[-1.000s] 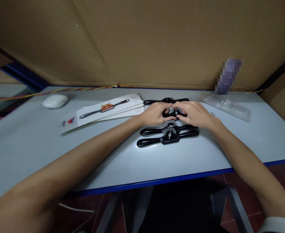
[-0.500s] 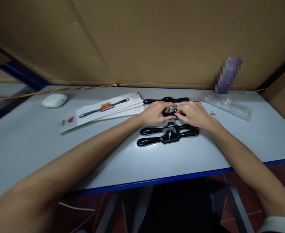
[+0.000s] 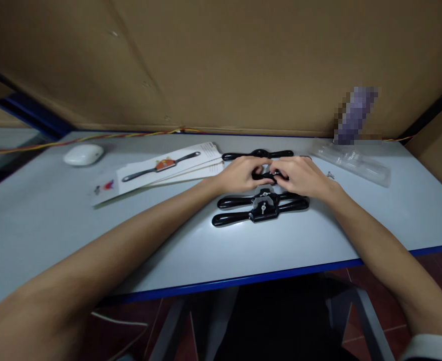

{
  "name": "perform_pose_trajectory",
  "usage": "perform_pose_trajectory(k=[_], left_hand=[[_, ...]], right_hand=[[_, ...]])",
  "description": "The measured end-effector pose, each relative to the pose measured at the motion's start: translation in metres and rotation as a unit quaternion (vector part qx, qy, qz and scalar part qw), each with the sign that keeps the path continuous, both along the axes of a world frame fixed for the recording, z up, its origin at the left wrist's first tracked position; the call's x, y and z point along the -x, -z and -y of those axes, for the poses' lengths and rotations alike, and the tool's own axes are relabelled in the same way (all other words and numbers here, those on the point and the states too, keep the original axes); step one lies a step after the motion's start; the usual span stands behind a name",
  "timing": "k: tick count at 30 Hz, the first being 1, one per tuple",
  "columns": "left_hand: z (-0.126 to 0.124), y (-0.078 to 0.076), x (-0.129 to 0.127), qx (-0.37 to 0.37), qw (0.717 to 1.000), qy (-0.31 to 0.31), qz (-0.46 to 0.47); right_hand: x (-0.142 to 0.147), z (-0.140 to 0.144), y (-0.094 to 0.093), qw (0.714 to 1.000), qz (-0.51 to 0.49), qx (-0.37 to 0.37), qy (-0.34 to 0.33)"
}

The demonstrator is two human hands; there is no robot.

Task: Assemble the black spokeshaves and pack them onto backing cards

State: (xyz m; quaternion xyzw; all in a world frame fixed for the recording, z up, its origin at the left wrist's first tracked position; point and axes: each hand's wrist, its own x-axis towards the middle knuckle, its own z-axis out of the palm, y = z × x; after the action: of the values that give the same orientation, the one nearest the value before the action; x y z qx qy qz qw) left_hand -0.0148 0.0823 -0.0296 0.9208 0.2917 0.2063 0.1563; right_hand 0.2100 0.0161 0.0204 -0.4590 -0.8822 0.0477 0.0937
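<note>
- Black metal two-handled spokeshave (image 3: 268, 176) sits mid-worktop, between both hands, just behind two more black spokeshaves (image 3: 260, 210).
- Left hand (image 3: 239, 174) curled closed on its left side; right hand (image 3: 299, 176) pinching at the centre, likely the screw-adjusting step.
- Next move calls for fine fingertip turning, I judge.
- Clear plastic blister tray (image 3: 351, 163) at right; contents unclear.
- Printed paper cards (image 3: 161, 169) lie left.

Print on the packaging cards (image 3: 168, 168) is too small to read.
</note>
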Motion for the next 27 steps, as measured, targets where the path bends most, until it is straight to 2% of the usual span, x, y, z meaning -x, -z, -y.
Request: perform_pose_trajectory(k=[6,14,27], left_hand=[[0.0009,0.0004,-0.0001,0.011,1.000,-0.004,0.002],[-0.0007,0.0013,0.0000,0.012,1.000,-0.003,0.005],[-0.0003,0.0020,-0.0003,0.013,1.000,-0.007,0.007]], right_hand=[[-0.0045,0.0000,-0.0044,0.999,0.022,-0.015,0.043],[0.0001,0.0046,-0.0064,0.999,0.026,0.022,-0.014],[-0.0052,0.0014,-0.0081,0.999,0.032,0.002,0.033]])
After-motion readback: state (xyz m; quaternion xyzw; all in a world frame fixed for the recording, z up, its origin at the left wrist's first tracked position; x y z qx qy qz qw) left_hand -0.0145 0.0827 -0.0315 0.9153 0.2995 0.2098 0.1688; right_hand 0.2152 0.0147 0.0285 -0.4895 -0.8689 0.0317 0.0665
